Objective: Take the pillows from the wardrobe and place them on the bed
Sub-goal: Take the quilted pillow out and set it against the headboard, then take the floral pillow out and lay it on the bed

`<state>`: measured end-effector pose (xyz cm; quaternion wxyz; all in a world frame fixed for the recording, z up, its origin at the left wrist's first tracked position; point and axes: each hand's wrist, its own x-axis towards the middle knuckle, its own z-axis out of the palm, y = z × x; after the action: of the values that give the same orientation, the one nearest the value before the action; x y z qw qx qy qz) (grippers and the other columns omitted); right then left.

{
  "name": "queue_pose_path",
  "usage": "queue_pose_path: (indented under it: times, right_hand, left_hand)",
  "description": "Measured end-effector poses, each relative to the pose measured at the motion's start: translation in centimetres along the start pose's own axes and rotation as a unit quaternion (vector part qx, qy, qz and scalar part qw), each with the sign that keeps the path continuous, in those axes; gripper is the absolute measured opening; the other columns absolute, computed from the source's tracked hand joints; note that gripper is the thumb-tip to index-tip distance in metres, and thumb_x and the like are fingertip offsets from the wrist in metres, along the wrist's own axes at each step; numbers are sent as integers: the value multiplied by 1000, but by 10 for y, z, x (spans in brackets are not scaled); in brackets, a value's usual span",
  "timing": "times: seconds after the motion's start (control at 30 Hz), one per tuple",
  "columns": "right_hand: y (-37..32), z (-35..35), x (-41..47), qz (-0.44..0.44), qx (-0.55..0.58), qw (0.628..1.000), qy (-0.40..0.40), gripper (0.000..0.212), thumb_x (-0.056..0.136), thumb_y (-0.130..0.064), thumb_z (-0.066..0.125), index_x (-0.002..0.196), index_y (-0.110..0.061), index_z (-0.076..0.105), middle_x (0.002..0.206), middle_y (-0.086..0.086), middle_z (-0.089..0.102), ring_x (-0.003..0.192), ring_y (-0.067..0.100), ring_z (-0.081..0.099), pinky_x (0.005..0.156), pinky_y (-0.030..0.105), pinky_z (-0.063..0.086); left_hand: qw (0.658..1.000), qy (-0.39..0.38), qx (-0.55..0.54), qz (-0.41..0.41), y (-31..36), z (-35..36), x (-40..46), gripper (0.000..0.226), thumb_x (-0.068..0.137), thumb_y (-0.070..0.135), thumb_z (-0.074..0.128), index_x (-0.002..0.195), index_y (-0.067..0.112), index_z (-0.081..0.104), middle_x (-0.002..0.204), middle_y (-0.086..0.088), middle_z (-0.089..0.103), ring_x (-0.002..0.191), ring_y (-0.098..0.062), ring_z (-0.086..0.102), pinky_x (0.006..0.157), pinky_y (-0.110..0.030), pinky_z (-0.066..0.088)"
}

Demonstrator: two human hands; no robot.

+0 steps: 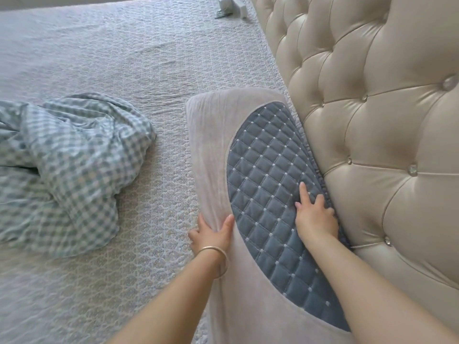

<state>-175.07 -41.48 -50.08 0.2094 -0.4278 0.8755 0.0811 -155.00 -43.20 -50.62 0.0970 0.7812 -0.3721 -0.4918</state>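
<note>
Two bare arms reach in from the bottom. The left hand (213, 234) has a thin gold bangle (215, 252) on the wrist. Its thumb lies on top of the pillow (211, 150) & the fingers curl under the pillow's left edge, so it is clamped on that edge. The right hand (314, 214) lies on the pillow's blue quilted patch (268, 175), close to the headboard. Its pointer finger is straight, the other fingers bend a bit & spread apart; it presses flat, w/ nothing held inside it.

The pillow is long & pale grey-pink. It lies on the bed (124, 58), w/ its right side touching the tufted cream headboard (372, 108).

To the left, a bit apart from the pillow, sits a bunched-up blue & white check blanket (64, 165). The bed cover is light w/ a small print. Far back, at the top by the headboard's end, are a few small white things (232, 6), too blurry to tell.
</note>
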Motion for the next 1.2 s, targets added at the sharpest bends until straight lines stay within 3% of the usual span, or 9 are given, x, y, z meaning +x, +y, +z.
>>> queue_pose_path:
  times: [0.13,0.2,0.37,0.5,0.63,0.73,0.93,1.2]
  right_hand:
    - [-2,-3,3,2,-34,999,-3,52,101,-37,17,149,-34,-4,150,16,22,122,40,42,95,42,41]
    - [-5,-9,-2,4,-37,999,-17,53,101,-34,19,149,-32,-3,151,16,21,126,39,38,96,43,40]
    - [-21,-42,-36,-46,-41,998,-21,53,95,-24,35,146,-22,17,150,10,24,133,30,28,98,41,38]
    - [-36,-74,-71,-114,-9,993,-29,50,95,-26,37,143,-19,27,146,9,33,131,27,32,97,40,39]
    - [-70,-113,-126,-192,39,980,-36,44,95,-26,37,139,-17,36,139,7,42,124,26,42,91,37,41]
    - [-110,-136,-184,-282,80,955,-37,40,94,-26,39,132,-17,45,133,6,51,120,24,48,91,35,41]
    - [-223,-162,-312,-434,98,895,-29,32,92,-28,44,119,-16,57,120,4,62,108,21,56,86,32,43]
    - [-386,-149,-517,-630,92,770,-28,37,93,-32,43,127,-20,50,123,1,61,114,22,53,85,34,44]
  left_hand:
    - [1000,-1,-6,5,-6,-2,4,91,79,60,60,150,26,13,146,-13,22,133,-38,32,108,-48,27]
    - [999,15,45,25,-4,-8,0,94,78,61,60,150,24,12,142,-14,26,131,-36,33,107,-46,28]
    - [959,64,216,171,6,-36,-28,88,84,52,58,150,20,8,135,-10,27,127,-27,31,102,-35,34]
    - [947,42,204,244,20,-65,-55,55,88,35,57,139,23,39,130,-2,41,119,-19,44,94,-32,43]
    - [947,61,157,274,36,-118,-96,27,88,30,56,113,22,62,102,6,61,95,-13,61,83,-32,50]
    - [942,112,127,290,32,-177,-131,22,87,29,58,106,24,67,90,9,61,88,-12,62,82,-32,51]
    - [940,201,98,256,-26,-326,-194,21,88,26,59,105,21,69,97,2,67,87,-13,62,83,-32,51]
    - [915,377,37,137,-166,-532,-265,21,88,27,59,107,21,67,109,-1,62,92,-17,63,78,-26,47]
